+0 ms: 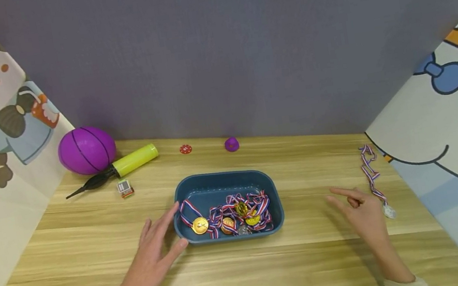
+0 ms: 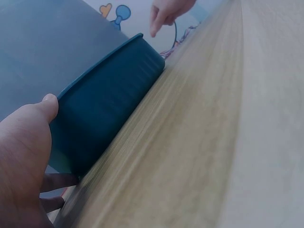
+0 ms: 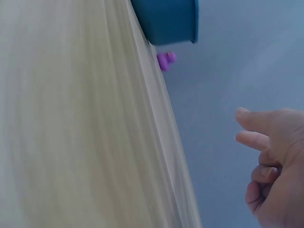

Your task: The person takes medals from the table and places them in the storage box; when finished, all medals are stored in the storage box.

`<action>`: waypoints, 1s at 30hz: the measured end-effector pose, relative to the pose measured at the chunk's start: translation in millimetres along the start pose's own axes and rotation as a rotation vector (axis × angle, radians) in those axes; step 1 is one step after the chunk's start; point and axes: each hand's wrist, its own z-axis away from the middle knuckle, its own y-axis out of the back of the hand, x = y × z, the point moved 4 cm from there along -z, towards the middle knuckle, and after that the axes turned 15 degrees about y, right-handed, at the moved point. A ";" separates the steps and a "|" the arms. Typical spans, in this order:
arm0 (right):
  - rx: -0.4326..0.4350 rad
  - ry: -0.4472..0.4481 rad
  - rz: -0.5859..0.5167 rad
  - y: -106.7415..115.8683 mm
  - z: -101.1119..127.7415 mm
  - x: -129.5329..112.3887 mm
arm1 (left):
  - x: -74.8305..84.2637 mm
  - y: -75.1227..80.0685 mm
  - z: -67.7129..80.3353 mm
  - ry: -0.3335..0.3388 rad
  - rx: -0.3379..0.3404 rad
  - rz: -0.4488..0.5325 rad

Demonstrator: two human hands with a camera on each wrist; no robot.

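Observation:
A dark blue plastic bin (image 1: 220,174) stands on the wooden table with several ribboned medals in it. One gold medal (image 1: 200,225) lies at its left end; the others sit in a tangle of striped ribbons (image 1: 261,202) on the right. My left hand (image 1: 151,261) spans the bin's left end, thumb and fingers extended at the rim. Out to the right, my right hand (image 1: 365,219) hovers over the table holding nothing, thumb and index finger stretched toward the bin and the other fingers curled. Just beyond it lies a silver medal (image 1: 389,211) with its striped ribbon (image 1: 369,169) trailing backward.
At the back left are a purple ball (image 1: 87,150), a yellow and black hand pump (image 1: 135,160) and a small boxy item (image 1: 125,188). A red chip (image 1: 186,149) and a small purple object (image 1: 231,144) lie near the grey back wall (image 1: 217,56). Printed panels flank the table.

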 end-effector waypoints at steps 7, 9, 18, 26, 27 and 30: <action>-0.019 -0.081 0.099 23.2 7.6 21.5 | -0.2 0.0 -0.2 -0.002 0.001 0.000; -0.027 -0.116 0.132 30.1 10.3 28.6 | 0.1 -0.3 -0.3 -0.003 0.001 -0.001; 0.004 -0.306 0.207 65.6 18.9 63.1 | -0.2 -0.5 0.3 -0.007 0.005 0.000; -0.033 -0.423 0.259 90.3 27.1 81.9 | -0.3 0.7 0.9 -0.008 0.010 -0.001; -0.048 -0.432 0.274 91.8 28.2 83.6 | -0.4 0.8 0.8 -0.007 0.010 -0.001; -0.114 -0.444 0.312 95.3 32.1 89.2 | -0.4 0.5 0.4 -0.004 0.005 0.001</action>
